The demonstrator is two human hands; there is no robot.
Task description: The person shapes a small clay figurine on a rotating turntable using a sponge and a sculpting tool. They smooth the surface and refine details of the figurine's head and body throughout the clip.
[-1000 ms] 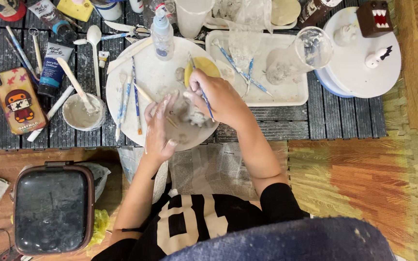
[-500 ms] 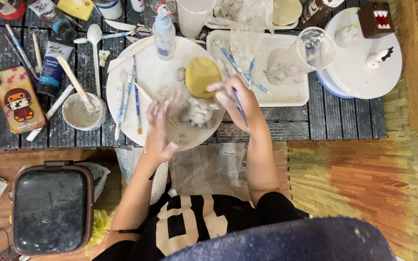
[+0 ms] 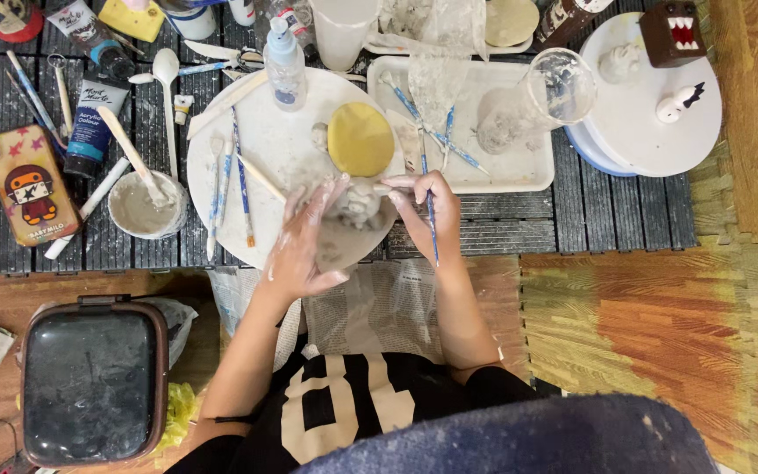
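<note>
A phone, paint tube and spray bottle lie about.

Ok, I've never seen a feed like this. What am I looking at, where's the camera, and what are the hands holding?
There is no machine here: a person works with two bare hands. The single picture comes from a camera on their head, looking straight down, so their dark shirt shows at the bottom. The left hand cups a small grey clay figure on a round white board. The right hand touches the figure and holds a thin blue tool. A yellow disc, brushes and a spray bottle also lie on the board. Left of it sit a small bowl of grey slip, a paint tube and a phone; right of it, a white tray with a glass.
</note>
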